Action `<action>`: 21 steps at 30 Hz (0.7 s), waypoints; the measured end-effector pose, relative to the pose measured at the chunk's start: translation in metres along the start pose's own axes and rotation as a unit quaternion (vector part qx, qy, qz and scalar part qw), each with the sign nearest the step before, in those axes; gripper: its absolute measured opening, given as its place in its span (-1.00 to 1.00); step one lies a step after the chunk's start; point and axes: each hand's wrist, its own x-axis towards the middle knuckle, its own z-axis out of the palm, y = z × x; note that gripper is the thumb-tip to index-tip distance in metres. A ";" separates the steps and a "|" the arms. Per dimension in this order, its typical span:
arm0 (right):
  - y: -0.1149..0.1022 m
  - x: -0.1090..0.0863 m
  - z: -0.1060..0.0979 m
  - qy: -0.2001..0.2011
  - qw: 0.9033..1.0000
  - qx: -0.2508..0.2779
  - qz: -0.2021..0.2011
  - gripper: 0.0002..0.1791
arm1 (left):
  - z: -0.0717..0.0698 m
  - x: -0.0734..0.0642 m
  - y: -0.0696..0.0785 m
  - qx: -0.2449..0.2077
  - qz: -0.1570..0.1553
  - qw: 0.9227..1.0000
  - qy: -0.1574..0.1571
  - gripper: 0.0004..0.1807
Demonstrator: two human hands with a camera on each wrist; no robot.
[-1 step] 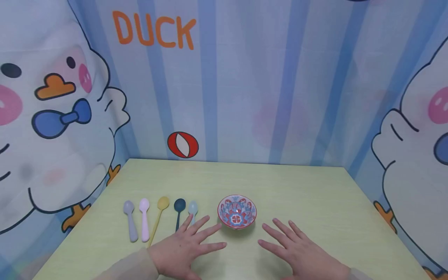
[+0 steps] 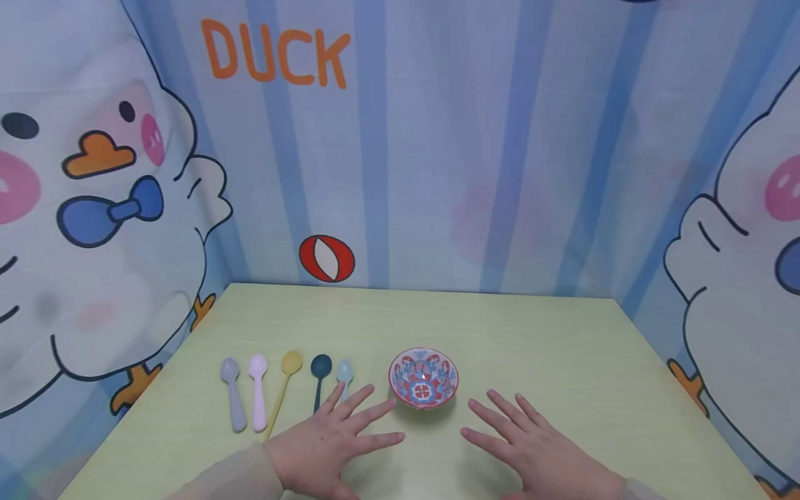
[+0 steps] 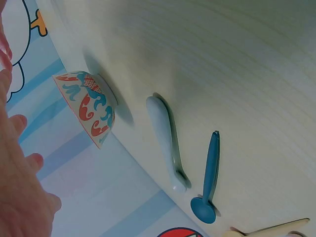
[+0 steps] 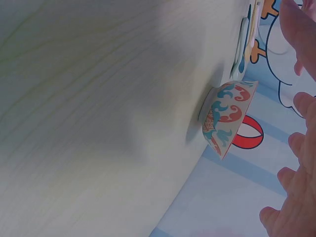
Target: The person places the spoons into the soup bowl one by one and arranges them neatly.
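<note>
A patterned bowl (image 2: 423, 378) in red, blue and white stands upright on the table between and beyond my hands. My left hand (image 2: 331, 444) hovers with its fingers spread, holding nothing, and in the head view it covers parts of the light blue spoon (image 2: 344, 370) and the dark teal spoon (image 2: 321, 367). Both of these spoons show whole in the left wrist view. To the right of the bowl, my right hand (image 2: 537, 444) is likewise spread above the table and holds nothing. The right wrist view shows the bowl (image 4: 228, 116) apart from the fingers.
Left of the teal spoon lie a yellow spoon (image 2: 291, 363), a pink spoon (image 2: 258, 392) and a grey-purple spoon (image 2: 234, 396), roughly in a row. The pale green table (image 2: 531, 333) ends at a striped blue curtain (image 2: 425, 139) with duck drawings at both sides.
</note>
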 end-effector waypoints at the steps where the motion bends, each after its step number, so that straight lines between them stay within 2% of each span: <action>1: 0.000 0.000 0.000 -0.002 1.000 0.000 0.001 -0.07 | 0.000 0.000 0.000 0.000 -0.001 1.000 -0.001 -0.08; 8: -0.001 0.001 0.000 -0.001 1.000 0.000 0.006 -0.09 | 0.000 0.001 -0.001 -0.006 -0.006 1.000 -0.014 -0.09; 14: 0.000 0.002 0.000 -0.001 1.000 0.003 0.009 -0.08 | -0.001 0.001 0.000 0.018 0.001 1.000 0.002 -0.08; 18: 0.000 0.005 -0.002 -0.039 0.997 0.046 0.052 -0.06 | -0.002 0.002 0.001 -0.011 -0.008 1.000 0.013 -0.11; 21: 0.003 0.010 -0.001 -0.033 0.993 0.078 0.081 -0.03 | -0.003 0.002 0.002 -0.049 -0.021 0.998 0.034 -0.15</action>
